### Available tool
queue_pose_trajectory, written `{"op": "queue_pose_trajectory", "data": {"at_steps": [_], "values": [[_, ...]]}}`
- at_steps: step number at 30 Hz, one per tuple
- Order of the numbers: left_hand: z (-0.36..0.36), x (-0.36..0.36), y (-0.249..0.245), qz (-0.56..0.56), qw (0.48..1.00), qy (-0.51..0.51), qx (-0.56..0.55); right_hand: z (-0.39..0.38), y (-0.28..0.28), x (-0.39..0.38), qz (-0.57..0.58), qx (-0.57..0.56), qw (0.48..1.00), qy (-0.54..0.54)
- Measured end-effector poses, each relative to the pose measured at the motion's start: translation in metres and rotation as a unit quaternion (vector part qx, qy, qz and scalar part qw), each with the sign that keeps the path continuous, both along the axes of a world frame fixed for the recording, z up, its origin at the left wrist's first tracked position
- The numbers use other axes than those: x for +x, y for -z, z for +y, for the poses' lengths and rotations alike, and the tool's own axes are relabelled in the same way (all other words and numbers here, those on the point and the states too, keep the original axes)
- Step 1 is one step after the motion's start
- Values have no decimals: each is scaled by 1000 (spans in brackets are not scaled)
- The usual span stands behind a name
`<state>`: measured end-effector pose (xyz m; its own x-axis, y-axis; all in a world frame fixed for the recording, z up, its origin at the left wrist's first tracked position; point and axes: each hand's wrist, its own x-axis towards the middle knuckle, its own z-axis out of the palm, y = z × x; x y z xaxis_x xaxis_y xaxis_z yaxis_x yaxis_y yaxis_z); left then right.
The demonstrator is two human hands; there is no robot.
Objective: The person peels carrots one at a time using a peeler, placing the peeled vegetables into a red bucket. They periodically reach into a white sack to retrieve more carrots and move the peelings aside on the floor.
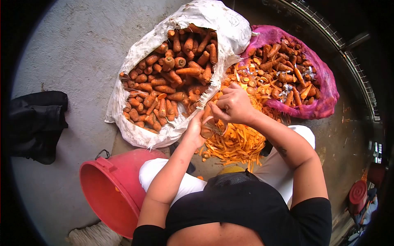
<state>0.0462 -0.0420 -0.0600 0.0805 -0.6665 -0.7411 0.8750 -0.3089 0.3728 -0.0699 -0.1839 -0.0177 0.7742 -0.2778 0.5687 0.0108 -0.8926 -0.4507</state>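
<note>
My left hand [195,132] is wrapped round a carrot [206,132], which it holds between the white sack and a heap of orange peelings [236,141]. Close against the carrot's upper part is my right hand [234,105], its fingers curled shut. Whatever tool it may grip is hidden by the fingers. A white woven sack [123,106] lies with its mouth towards me, full of unpeeled carrots [164,88]. Peel strips and cut carrot ends [251,83] are spread beneath and beyond my right hand.
At the upper right, a pink mesh sack [328,88] holds carrots and scraps. A red bucket [133,162] lies tipped beside my left leg. Black clothing [39,123] is on the grey floor at left. A metal grate [357,61] runs along the right.
</note>
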Motion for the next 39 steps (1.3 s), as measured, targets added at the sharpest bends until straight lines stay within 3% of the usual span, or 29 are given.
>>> {"op": "queue_pose_trajectory", "data": {"at_steps": [4,13,22,25,28,34,37,39], "values": [[-4,-5,-12,-1,999,-19,39,4,-5,2,-5,-8,1000,-11],[2,-1,15,-25,998,-2,63,8,-2,3,2,-26,999,-27],[6,-7,-1,2,999,5,-45,7,1,2,0,5,998,-60],[2,-11,-12,-8,1000,-6,-25,7,6,2,6,16,998,-60],[9,-13,-21,-84,994,64,31,-1,11,3,20,22,999,-20],[23,-22,-17,-27,995,95,9,-21,49,0,59,8,998,33],[23,-20,-28,-32,993,115,-23,-44,53,-5,117,-3,984,131],[26,-19,-34,-17,988,139,-66,-69,58,-9,298,-42,938,170]]}}
